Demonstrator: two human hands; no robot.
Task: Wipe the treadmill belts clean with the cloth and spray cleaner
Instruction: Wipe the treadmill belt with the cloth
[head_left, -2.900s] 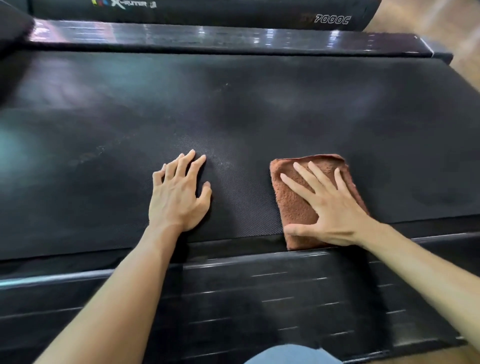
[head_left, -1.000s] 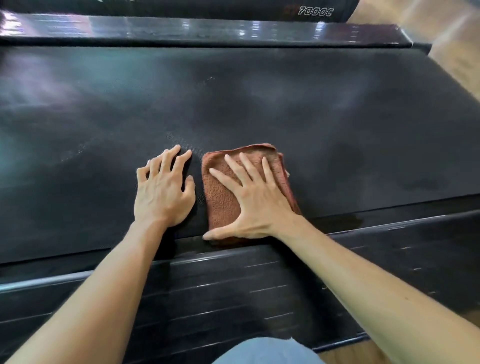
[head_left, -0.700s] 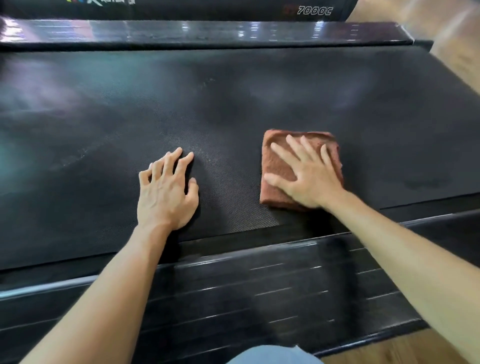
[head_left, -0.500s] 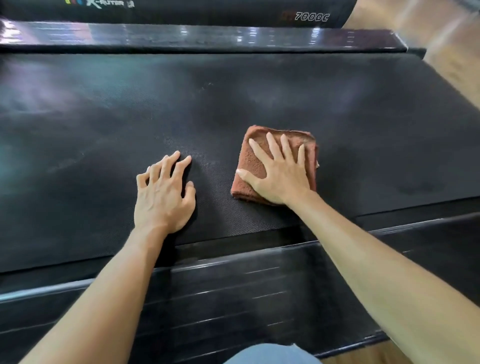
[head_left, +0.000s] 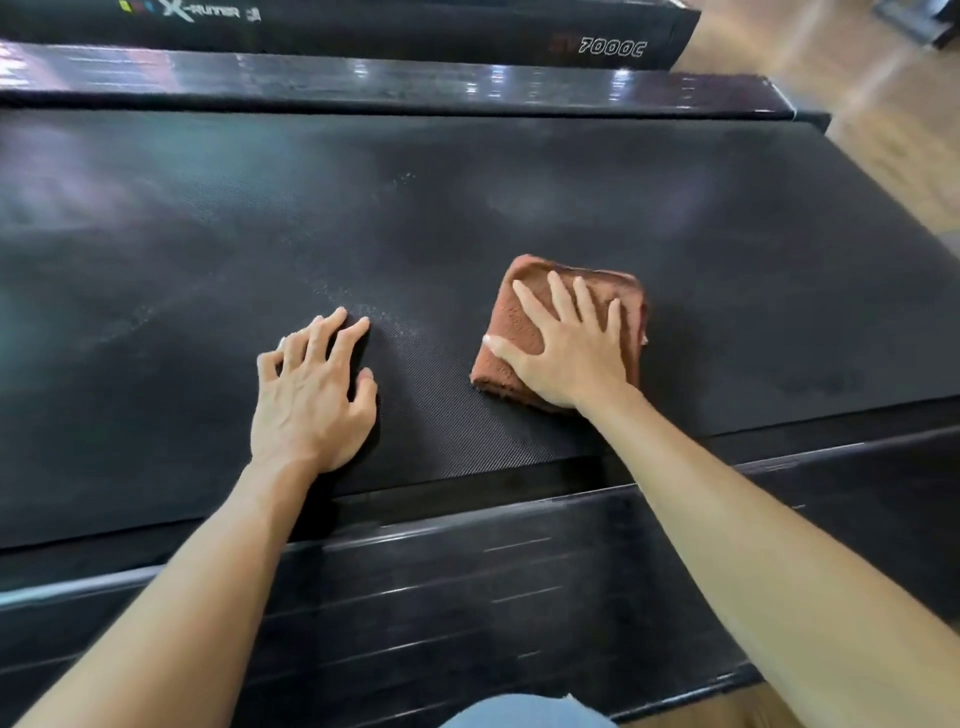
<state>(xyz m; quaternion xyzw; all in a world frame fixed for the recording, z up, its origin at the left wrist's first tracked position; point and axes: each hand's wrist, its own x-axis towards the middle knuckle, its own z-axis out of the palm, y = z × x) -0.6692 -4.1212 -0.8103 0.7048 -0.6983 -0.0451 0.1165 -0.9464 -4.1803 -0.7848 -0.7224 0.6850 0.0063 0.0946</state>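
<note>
right hand (head_left: 569, 353): fingers spread, flat on folded brown cloth (head_left: 524, 332) at centre right, pressing it to the belt (head_left: 467, 208) to wipe | left hand (head_left: 311, 395): open, planted lower centre, likely bracing | spray cleaner: unseen
</note>
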